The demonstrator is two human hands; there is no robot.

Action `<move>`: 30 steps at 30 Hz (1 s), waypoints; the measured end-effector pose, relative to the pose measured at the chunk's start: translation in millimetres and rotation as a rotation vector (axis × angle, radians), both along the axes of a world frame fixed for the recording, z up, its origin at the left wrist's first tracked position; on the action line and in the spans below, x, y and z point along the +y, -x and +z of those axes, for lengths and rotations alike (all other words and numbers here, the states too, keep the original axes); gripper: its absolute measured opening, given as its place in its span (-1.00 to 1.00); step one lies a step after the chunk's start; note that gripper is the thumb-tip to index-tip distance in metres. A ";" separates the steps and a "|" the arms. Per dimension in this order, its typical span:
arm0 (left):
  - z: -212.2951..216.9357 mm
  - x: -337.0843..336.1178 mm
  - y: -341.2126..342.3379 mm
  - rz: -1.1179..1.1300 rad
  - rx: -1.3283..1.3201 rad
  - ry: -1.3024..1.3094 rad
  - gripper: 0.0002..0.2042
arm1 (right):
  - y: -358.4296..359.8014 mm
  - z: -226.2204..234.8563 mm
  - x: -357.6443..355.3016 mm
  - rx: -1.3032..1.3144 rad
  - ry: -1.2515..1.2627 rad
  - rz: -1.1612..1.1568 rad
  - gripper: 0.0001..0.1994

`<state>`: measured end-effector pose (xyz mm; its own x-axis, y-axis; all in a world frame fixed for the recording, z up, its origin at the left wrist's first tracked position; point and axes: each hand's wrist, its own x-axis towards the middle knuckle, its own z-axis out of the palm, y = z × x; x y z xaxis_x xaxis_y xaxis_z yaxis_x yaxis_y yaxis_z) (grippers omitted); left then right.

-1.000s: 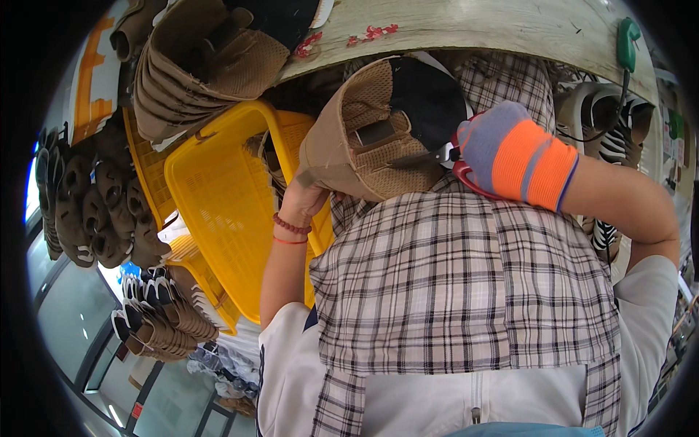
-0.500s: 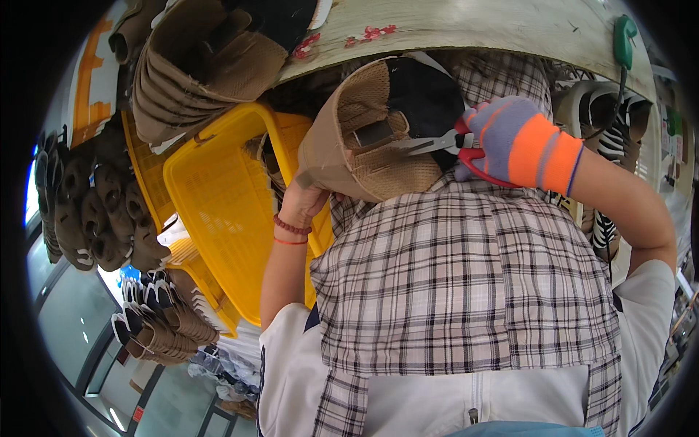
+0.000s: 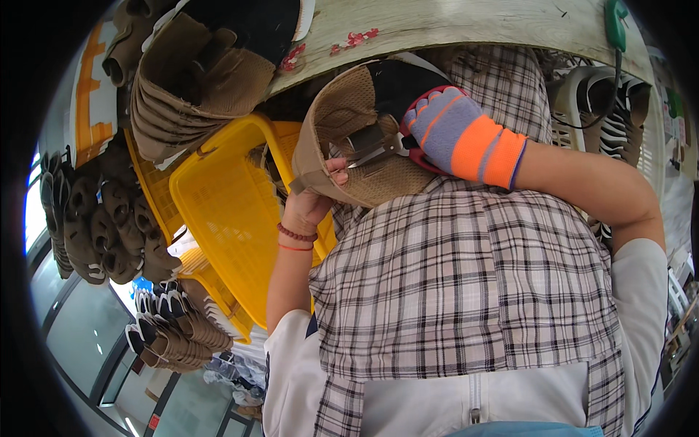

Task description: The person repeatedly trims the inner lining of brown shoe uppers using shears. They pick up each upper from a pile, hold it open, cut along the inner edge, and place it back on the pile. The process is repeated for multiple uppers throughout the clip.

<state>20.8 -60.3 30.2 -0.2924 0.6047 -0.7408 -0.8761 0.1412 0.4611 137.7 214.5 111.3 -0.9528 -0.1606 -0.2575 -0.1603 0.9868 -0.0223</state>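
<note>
My bare left hand (image 3: 312,202) grips the lower left rim of a brown mesh shoe upper (image 3: 318,138) with a black lining. Its fingertips curl over the edge into the opening. In my right hand (image 3: 455,131), gloved in grey and orange, is a pair of scissors (image 3: 392,146) with red handles. The blades reach inside the upper, their tips close to my left fingertips. The upper rests against the plaid apron (image 3: 451,277) on my lap. What the blades touch inside cannot be made out.
A yellow plastic basket (image 3: 218,211) stands to my left. Nested brown uppers (image 3: 182,87) lie at the far left of the pale worktable (image 3: 466,25). A green-handled tool (image 3: 616,25) with a cord is at the far right. More brown shoe parts (image 3: 109,226) hang or stack at left.
My right hand has moved left, carrying the scissors deeper into the upper. Left fingertips now show inside the rim. The upper has shifted slightly left.
</note>
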 end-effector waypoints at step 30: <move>0.8 4.8 -6.5 0.016 0.116 -0.002 -0.66 | -14.8 -18.3 75.3 -0.157 0.231 -0.117 -0.34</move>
